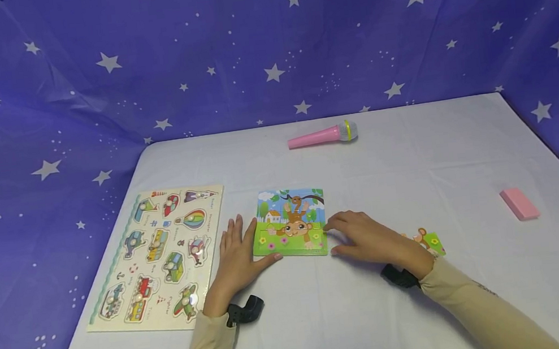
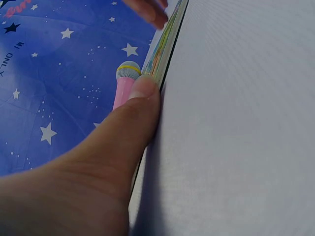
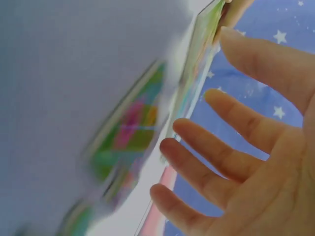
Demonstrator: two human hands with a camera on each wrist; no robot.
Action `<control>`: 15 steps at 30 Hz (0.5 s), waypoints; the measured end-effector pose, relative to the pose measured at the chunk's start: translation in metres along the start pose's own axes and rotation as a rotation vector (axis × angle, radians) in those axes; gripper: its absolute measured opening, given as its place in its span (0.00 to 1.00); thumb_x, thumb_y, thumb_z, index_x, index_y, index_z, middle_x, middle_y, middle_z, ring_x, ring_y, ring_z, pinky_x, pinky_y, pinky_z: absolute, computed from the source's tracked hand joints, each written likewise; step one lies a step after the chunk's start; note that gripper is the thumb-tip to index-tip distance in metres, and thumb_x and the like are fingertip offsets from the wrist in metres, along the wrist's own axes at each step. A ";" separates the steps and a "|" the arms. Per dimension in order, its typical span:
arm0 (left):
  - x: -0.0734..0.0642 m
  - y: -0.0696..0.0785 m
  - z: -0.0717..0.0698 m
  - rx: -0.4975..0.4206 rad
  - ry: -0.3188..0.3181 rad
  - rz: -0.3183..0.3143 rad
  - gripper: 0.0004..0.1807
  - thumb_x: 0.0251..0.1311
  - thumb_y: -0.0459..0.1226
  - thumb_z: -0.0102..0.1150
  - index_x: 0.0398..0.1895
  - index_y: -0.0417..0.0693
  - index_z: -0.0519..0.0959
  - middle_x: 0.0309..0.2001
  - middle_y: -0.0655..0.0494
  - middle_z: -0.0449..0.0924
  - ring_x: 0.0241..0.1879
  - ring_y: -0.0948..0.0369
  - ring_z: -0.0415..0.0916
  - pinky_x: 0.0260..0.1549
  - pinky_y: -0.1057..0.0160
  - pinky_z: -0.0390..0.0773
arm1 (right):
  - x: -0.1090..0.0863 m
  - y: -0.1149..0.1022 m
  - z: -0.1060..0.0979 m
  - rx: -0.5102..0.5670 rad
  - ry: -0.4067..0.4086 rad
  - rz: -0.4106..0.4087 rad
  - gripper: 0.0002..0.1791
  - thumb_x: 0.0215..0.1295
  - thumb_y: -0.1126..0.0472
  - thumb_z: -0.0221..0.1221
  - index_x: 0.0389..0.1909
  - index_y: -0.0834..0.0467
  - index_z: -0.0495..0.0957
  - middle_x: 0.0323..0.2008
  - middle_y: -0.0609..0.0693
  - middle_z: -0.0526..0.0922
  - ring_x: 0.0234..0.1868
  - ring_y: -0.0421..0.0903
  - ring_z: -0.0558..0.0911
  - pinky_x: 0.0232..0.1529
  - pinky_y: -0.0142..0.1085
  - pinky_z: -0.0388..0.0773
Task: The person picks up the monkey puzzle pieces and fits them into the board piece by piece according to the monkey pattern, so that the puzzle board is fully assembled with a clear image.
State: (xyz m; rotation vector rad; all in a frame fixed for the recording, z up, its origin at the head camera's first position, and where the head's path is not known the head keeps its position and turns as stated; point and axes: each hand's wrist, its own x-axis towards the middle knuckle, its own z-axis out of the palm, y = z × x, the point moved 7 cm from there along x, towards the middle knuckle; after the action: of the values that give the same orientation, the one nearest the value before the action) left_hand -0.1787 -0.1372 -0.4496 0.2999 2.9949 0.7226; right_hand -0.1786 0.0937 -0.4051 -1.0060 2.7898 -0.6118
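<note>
A square jigsaw puzzle (image 1: 292, 224) with a cartoon monkey lies flat in its tray on the white table, between both hands. My left hand (image 1: 239, 258) is at its left side, fingers spread, the thumb (image 2: 140, 93) along its near edge. At the right edge is my right hand (image 1: 365, 236), with its fingers spread and slightly bent. Nothing is held in that palm in the right wrist view. Loose puzzle pieces (image 1: 435, 242) with part of a monkey picture lie by the right wrist, partly hidden by the forearm. Those pieces (image 3: 130, 128) look blurred in the right wrist view.
To the left lies a wooden vehicle peg puzzle board (image 1: 161, 261), partly behind the left hand. A pink toy microphone (image 1: 321, 136) lies at the back. Far right is a pink block (image 1: 519, 204). A blue star-patterned cloth (image 1: 245, 47) hangs behind the table.
</note>
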 end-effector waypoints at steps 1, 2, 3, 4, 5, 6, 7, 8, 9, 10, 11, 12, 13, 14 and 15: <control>0.000 0.000 0.000 0.001 -0.001 0.000 0.52 0.45 0.63 0.58 0.70 0.48 0.52 0.71 0.38 0.37 0.71 0.44 0.30 0.67 0.42 0.36 | -0.003 0.003 -0.001 0.003 0.005 0.013 0.24 0.54 0.50 0.62 0.50 0.56 0.74 0.50 0.50 0.76 0.55 0.49 0.73 0.56 0.48 0.68; 0.000 0.000 0.000 0.000 -0.002 -0.001 0.52 0.45 0.63 0.58 0.70 0.48 0.52 0.71 0.39 0.37 0.71 0.44 0.30 0.67 0.42 0.36 | -0.006 0.007 -0.002 0.007 0.010 0.026 0.25 0.54 0.50 0.63 0.51 0.56 0.74 0.51 0.50 0.76 0.55 0.49 0.73 0.55 0.48 0.68; 0.000 0.000 0.000 0.002 -0.004 -0.003 0.52 0.45 0.63 0.58 0.70 0.49 0.52 0.71 0.39 0.37 0.71 0.44 0.30 0.67 0.43 0.35 | -0.009 0.010 -0.003 0.007 0.014 0.038 0.25 0.53 0.50 0.63 0.51 0.56 0.74 0.51 0.51 0.76 0.55 0.49 0.73 0.55 0.48 0.68; 0.000 0.000 0.000 0.002 -0.004 -0.002 0.52 0.45 0.63 0.58 0.70 0.48 0.52 0.71 0.39 0.37 0.71 0.44 0.30 0.67 0.43 0.35 | -0.011 0.013 -0.004 0.008 0.019 0.051 0.26 0.53 0.50 0.63 0.52 0.56 0.73 0.51 0.51 0.76 0.54 0.48 0.73 0.55 0.48 0.68; 0.000 0.000 -0.001 0.002 -0.002 -0.003 0.52 0.45 0.63 0.58 0.70 0.48 0.52 0.71 0.39 0.37 0.71 0.44 0.30 0.67 0.43 0.35 | -0.014 0.016 -0.005 0.013 0.026 0.061 0.27 0.52 0.51 0.64 0.52 0.56 0.73 0.50 0.50 0.76 0.51 0.47 0.74 0.54 0.48 0.69; 0.000 0.000 -0.001 0.001 -0.001 -0.002 0.52 0.45 0.63 0.58 0.70 0.48 0.52 0.71 0.39 0.37 0.71 0.44 0.30 0.67 0.43 0.35 | -0.016 0.020 -0.007 0.018 0.033 0.070 0.28 0.52 0.50 0.64 0.53 0.56 0.73 0.49 0.50 0.76 0.47 0.46 0.75 0.52 0.47 0.69; 0.000 0.000 -0.001 0.000 0.001 -0.001 0.52 0.45 0.63 0.58 0.70 0.48 0.52 0.71 0.39 0.37 0.71 0.44 0.30 0.67 0.43 0.36 | -0.019 0.023 -0.009 0.023 0.040 0.079 0.28 0.51 0.51 0.65 0.53 0.56 0.73 0.48 0.50 0.76 0.44 0.44 0.75 0.51 0.46 0.69; 0.000 0.000 -0.001 -0.001 0.002 0.000 0.52 0.45 0.63 0.58 0.70 0.48 0.52 0.71 0.39 0.37 0.71 0.44 0.30 0.67 0.42 0.36 | -0.022 0.026 -0.010 0.024 0.044 0.086 0.29 0.50 0.51 0.65 0.53 0.57 0.73 0.47 0.49 0.76 0.41 0.43 0.74 0.49 0.46 0.70; 0.000 0.001 -0.001 -0.004 0.003 0.001 0.52 0.45 0.63 0.58 0.70 0.48 0.52 0.71 0.39 0.38 0.71 0.44 0.30 0.67 0.42 0.36 | -0.024 0.029 -0.011 0.025 0.047 0.094 0.29 0.50 0.51 0.65 0.53 0.57 0.72 0.46 0.49 0.76 0.40 0.42 0.73 0.48 0.45 0.70; 0.000 0.001 -0.001 -0.006 0.003 0.002 0.52 0.45 0.63 0.58 0.69 0.48 0.52 0.71 0.39 0.38 0.71 0.44 0.30 0.67 0.42 0.36 | -0.027 0.032 -0.012 0.030 0.046 0.103 0.30 0.49 0.51 0.66 0.53 0.57 0.72 0.45 0.49 0.76 0.38 0.41 0.72 0.47 0.44 0.70; 0.000 0.001 -0.001 -0.006 0.002 0.003 0.52 0.45 0.63 0.58 0.69 0.48 0.52 0.71 0.38 0.38 0.71 0.44 0.31 0.67 0.43 0.36 | -0.030 0.035 -0.013 0.039 0.045 0.114 0.30 0.49 0.51 0.66 0.53 0.58 0.72 0.44 0.48 0.76 0.36 0.41 0.71 0.45 0.42 0.69; 0.000 0.002 -0.001 -0.008 0.002 0.004 0.52 0.45 0.63 0.58 0.69 0.48 0.52 0.71 0.38 0.38 0.71 0.44 0.31 0.67 0.43 0.36 | -0.032 0.038 -0.014 0.044 0.044 0.121 0.30 0.49 0.51 0.66 0.53 0.58 0.72 0.44 0.48 0.76 0.36 0.41 0.70 0.44 0.41 0.69; 0.000 0.002 -0.001 -0.008 0.002 0.005 0.52 0.45 0.63 0.58 0.69 0.48 0.52 0.71 0.38 0.38 0.71 0.44 0.31 0.67 0.43 0.36 | -0.034 0.041 -0.015 0.046 0.043 0.129 0.31 0.49 0.51 0.66 0.53 0.58 0.72 0.43 0.48 0.76 0.36 0.41 0.70 0.42 0.40 0.69; 0.000 0.002 -0.001 -0.008 0.001 0.006 0.52 0.45 0.63 0.58 0.69 0.48 0.52 0.71 0.38 0.38 0.71 0.44 0.31 0.67 0.43 0.35 | -0.037 0.043 -0.015 0.045 0.041 0.136 0.31 0.48 0.50 0.66 0.53 0.58 0.72 0.43 0.48 0.75 0.36 0.40 0.70 0.41 0.38 0.69; 0.000 0.002 -0.001 -0.009 0.001 0.006 0.52 0.45 0.63 0.58 0.69 0.48 0.52 0.71 0.38 0.38 0.71 0.44 0.31 0.67 0.43 0.35 | -0.039 0.046 -0.016 0.045 0.040 0.144 0.31 0.48 0.50 0.66 0.52 0.58 0.72 0.42 0.48 0.75 0.35 0.40 0.69 0.40 0.37 0.68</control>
State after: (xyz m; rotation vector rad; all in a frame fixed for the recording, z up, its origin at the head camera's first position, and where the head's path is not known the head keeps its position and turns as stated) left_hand -0.1782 -0.1357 -0.4479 0.3086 2.9925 0.7368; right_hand -0.1792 0.1553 -0.4105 -0.7840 2.8374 -0.6795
